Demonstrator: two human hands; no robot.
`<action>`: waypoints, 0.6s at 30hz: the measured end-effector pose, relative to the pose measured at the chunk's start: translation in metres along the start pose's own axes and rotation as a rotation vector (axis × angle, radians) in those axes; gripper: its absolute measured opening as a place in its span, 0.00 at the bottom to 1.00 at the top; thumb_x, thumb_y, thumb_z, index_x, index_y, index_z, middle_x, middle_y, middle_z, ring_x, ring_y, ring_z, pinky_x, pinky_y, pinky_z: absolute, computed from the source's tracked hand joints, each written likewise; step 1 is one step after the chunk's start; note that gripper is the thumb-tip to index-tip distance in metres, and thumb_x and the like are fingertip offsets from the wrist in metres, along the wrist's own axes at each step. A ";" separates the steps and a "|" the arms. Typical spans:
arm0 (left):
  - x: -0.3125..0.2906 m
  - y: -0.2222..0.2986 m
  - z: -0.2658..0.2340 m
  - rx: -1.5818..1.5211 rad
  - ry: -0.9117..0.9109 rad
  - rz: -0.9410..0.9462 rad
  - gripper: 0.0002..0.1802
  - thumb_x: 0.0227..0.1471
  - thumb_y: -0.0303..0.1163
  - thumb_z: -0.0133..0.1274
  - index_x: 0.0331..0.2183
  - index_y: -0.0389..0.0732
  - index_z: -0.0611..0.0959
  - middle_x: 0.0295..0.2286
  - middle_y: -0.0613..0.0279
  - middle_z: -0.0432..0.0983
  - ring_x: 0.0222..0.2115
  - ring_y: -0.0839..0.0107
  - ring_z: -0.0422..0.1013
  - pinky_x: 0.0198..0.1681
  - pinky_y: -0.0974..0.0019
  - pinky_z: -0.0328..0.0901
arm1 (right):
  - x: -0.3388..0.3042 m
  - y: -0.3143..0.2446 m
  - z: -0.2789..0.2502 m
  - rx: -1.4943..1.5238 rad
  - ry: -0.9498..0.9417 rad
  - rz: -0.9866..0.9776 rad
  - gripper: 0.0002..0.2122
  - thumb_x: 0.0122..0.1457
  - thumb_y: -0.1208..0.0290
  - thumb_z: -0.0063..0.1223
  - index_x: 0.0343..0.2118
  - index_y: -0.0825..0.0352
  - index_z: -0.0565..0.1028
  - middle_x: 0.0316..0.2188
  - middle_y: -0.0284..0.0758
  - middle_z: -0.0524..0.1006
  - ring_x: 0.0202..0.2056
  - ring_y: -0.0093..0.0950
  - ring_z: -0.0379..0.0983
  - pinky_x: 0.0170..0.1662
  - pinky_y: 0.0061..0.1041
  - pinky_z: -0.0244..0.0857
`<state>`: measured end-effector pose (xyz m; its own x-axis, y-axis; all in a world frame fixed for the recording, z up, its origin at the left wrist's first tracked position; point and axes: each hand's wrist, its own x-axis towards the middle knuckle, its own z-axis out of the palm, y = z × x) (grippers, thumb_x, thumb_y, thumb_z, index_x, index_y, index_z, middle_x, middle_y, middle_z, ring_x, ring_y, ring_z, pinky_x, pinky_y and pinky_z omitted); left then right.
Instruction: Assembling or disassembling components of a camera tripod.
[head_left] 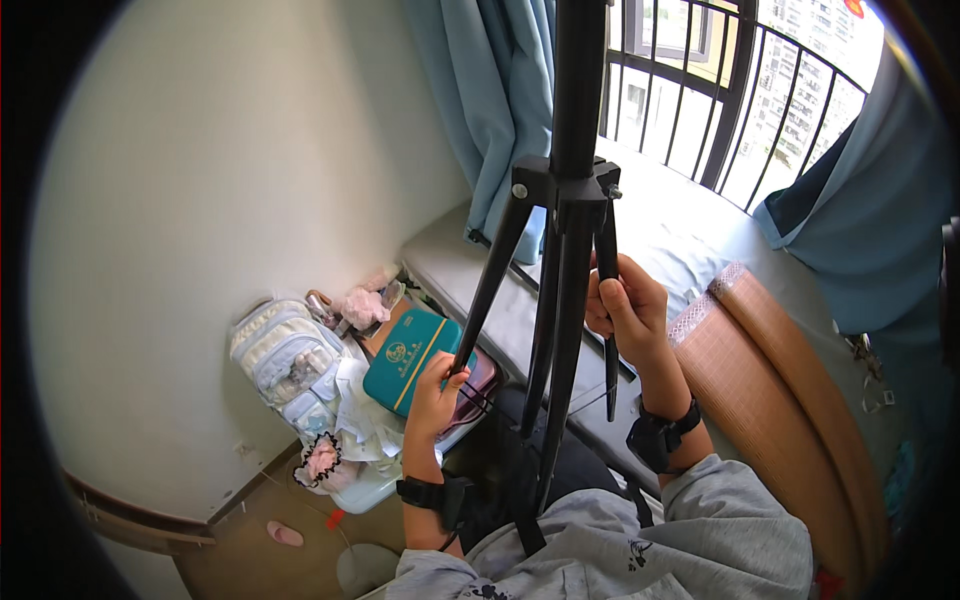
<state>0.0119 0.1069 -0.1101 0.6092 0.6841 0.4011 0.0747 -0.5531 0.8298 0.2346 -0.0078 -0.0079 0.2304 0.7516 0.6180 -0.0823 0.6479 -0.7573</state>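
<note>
Tripod stand, black: upright, mid-view, directly in front of the person, pole rising past the top edge; legs hang below the hub, partly spread, with the leftmost angled outward.

Left hand: fingers and thumb closed round the leftmost leg, near its lower end. Right hand: raised higher, thumb and fingers pinched narrowly about the rightmost leg, whose tip extends below the grip.

Wrist straps, black, two: one on the left forearm, one on the right. Shirt, grey, short-sleeved, dark printed figures.

Case, teal with gold trim, just beyond the left hand, among piled articles. Backpack, pale, left of the case, near the wall. Fluffy article, pink, behind the case. Slipper, pink, on the floor at lower left.

Mat, brown, woven, rolled, right of the right forearm, on a grey bed. Curtains, blue, two: left and right of a window with black railing.
</note>
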 end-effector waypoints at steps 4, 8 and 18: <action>0.001 -0.009 -0.001 0.017 0.008 0.024 0.14 0.46 0.38 0.50 0.24 0.34 0.72 0.21 0.63 0.63 0.22 0.73 0.59 0.27 0.74 0.55 | 0.000 0.000 0.000 -0.015 -0.013 0.013 0.12 0.58 0.73 0.36 0.42 0.76 0.62 0.16 0.25 0.59 0.15 0.10 0.48 0.16 0.10 0.42; 0.000 -0.014 -0.002 0.032 0.008 0.034 0.14 0.46 0.38 0.50 0.24 0.34 0.72 0.21 0.63 0.63 0.22 0.73 0.59 0.27 0.74 0.55 | -0.002 0.003 -0.002 -0.068 -0.034 0.013 0.12 0.57 0.73 0.36 0.42 0.75 0.62 0.16 0.24 0.58 0.15 0.10 0.49 0.17 0.10 0.43; -0.003 -0.027 0.007 0.027 -0.006 0.005 0.14 0.45 0.37 0.50 0.24 0.35 0.72 0.21 0.64 0.63 0.21 0.73 0.58 0.26 0.75 0.54 | -0.006 0.005 -0.002 -0.075 0.001 0.075 0.12 0.56 0.74 0.39 0.42 0.74 0.64 0.16 0.23 0.58 0.15 0.10 0.50 0.17 0.11 0.44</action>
<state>0.0135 0.1163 -0.1371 0.6141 0.6787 0.4028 0.0933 -0.5693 0.8168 0.2345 -0.0091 -0.0161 0.2271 0.7978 0.5585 -0.0262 0.5783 -0.8154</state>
